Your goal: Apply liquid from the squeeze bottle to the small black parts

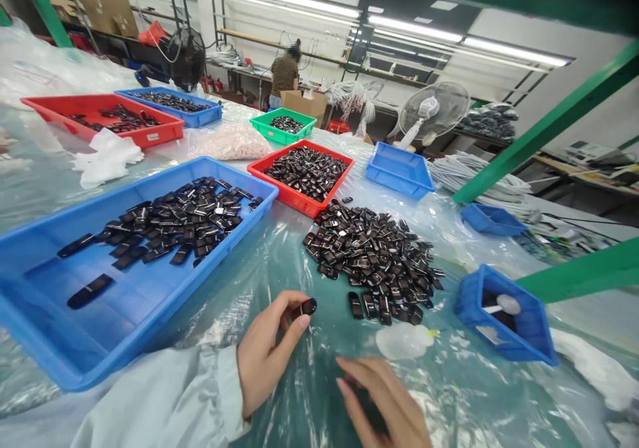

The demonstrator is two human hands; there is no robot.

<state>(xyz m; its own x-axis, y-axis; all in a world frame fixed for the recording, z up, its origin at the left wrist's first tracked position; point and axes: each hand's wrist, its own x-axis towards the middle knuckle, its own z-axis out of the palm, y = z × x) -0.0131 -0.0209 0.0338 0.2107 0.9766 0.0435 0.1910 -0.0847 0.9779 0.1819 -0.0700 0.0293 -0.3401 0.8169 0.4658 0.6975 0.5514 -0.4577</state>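
Observation:
My left hand pinches a small glossy black plastic casing with a pale stripe between thumb and fingers. My right hand is slightly blurred, low over the table, its thumb and fingers apart with nothing seen between them. Beyond both hands lies a heap of similar black casings, a few of them in a loose row at its near edge. A translucent whitish lump rests just beyond my right hand. On the left, a large blue tray holds many longer black pieces.
Behind the heap stands a red tray full of small dark parts. A small blue bin with a white scoop-like item is at right, beside a green post. Further back are a green tray, a fan and a person.

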